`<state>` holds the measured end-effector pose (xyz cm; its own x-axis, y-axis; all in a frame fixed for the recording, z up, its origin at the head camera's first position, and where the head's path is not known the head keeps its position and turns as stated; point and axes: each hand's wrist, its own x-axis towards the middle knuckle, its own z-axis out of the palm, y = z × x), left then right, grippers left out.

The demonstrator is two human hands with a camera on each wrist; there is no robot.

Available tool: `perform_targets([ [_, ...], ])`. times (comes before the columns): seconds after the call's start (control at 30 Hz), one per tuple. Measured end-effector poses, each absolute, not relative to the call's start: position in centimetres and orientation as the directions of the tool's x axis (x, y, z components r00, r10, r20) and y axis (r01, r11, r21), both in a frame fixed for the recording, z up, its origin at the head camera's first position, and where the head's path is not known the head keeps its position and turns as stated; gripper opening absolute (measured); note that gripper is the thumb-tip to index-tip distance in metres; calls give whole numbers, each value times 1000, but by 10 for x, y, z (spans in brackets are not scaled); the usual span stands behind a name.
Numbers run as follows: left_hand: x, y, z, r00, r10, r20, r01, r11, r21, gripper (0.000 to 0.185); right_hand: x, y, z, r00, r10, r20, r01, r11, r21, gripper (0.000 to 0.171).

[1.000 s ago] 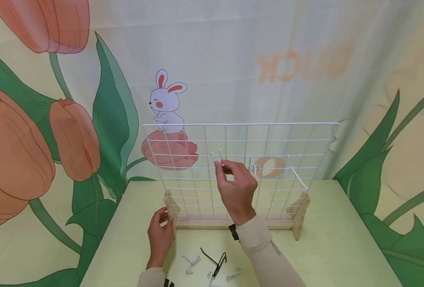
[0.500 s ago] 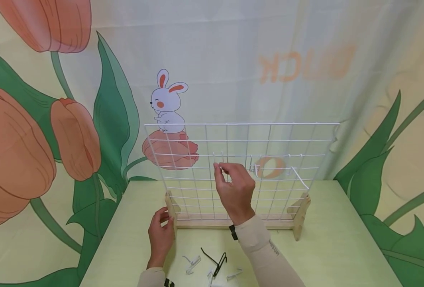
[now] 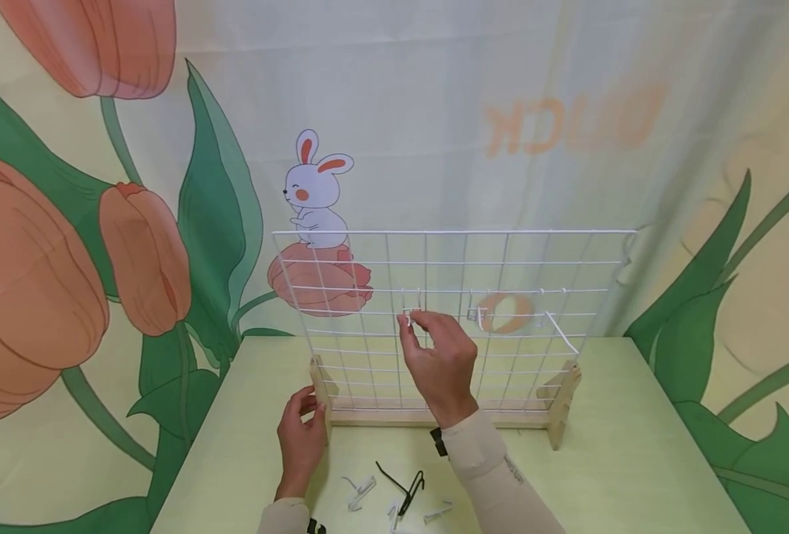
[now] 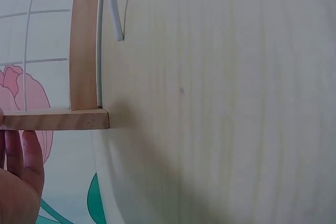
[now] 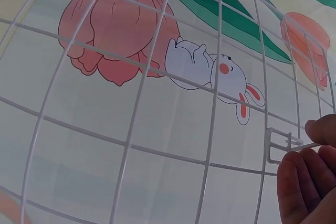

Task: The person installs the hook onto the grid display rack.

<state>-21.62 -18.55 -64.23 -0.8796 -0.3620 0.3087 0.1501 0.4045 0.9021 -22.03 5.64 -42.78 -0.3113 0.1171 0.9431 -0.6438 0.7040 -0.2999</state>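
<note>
A white wire grid panel [image 3: 368, 252] stands upright in a wooden base [image 3: 434, 417] on a pale green table [image 3: 635, 460]. My right hand [image 3: 437, 356] is raised to the grid's middle and pinches a small white wire hook [image 3: 411, 317] against the wires; the right wrist view shows the white hook [image 5: 278, 145] seated on the grid [image 5: 136, 108] with fingertips [image 5: 320, 129] holding its stem. My left hand [image 3: 299, 437] grips the left wooden foot [image 3: 319, 393] of the base; the left wrist view shows fingers [image 4: 21, 171] under that foot [image 4: 58, 119].
Two more white hooks [image 3: 480, 317] and a long white peg [image 3: 561, 332] hang on the grid's right side. Loose white hooks [image 3: 360, 491] and a black hook [image 3: 404, 486] lie on the table near its front edge. A tulip and rabbit backdrop [image 3: 314, 185] hangs behind.
My right hand has lowered the white hook slightly along the grid and set it against the wires. My left hand has stayed on the foot.
</note>
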Motion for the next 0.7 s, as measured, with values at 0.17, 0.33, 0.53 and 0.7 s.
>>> perform_targets([
  [0.17, -216, -185, -642, -879, -362, 310, 149, 410, 900, 39, -219, 59, -434, -303, 109, 947, -653, 700, -289, 15],
  [0.33, -215, -185, -641, -878, -366, 307, 137, 422, 896, 38, -211, 64, -439, -342, 94, 935, -657, 688, -309, 17],
  [0.53, -216, -185, -642, -885, -358, 297, 135, 414, 900, 37, -196, 77, -447, -471, 95, 877, -666, 613, -424, 21],
  [0.7, -216, -185, -643, -879, -363, 308, 140, 421, 896, 36, -185, 86, -457, -572, 82, 816, -648, 565, -511, 22],
])
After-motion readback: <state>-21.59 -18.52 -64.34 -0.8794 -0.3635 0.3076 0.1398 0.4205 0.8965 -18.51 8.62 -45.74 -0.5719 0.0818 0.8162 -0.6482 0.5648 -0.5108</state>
